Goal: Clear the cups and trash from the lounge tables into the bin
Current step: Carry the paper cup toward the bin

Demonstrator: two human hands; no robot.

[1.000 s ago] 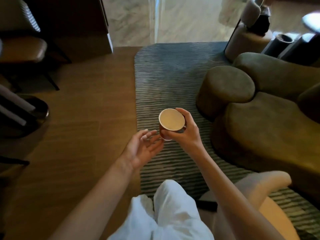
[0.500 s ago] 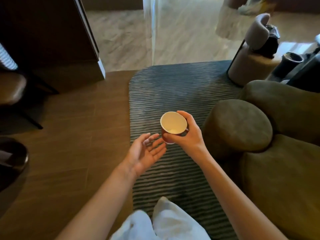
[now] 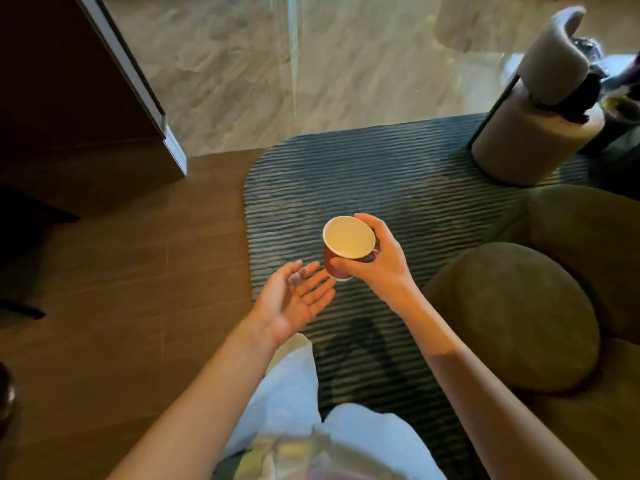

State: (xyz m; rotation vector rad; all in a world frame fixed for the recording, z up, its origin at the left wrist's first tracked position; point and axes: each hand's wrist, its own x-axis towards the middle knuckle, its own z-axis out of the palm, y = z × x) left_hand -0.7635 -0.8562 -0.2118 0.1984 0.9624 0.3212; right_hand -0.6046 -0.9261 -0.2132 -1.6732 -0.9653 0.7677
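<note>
Holding a red paper cup upright above the striped rug, the right hand is wrapping its fingers around the cup's side. The left hand is lying open, palm up, just beside the cup's base, holding nothing. A green sofa is standing at the right.

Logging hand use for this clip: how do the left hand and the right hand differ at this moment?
The right hand is closed around the red paper cup, gripping its side; the left hand is open and holds nothing. The left hand lies palm up with fingers spread, lower in the view; the right hand sits higher, thumb toward the camera. The left fingertips end just beside the cup's base. Both are bare and hover over the striped rug.
</note>
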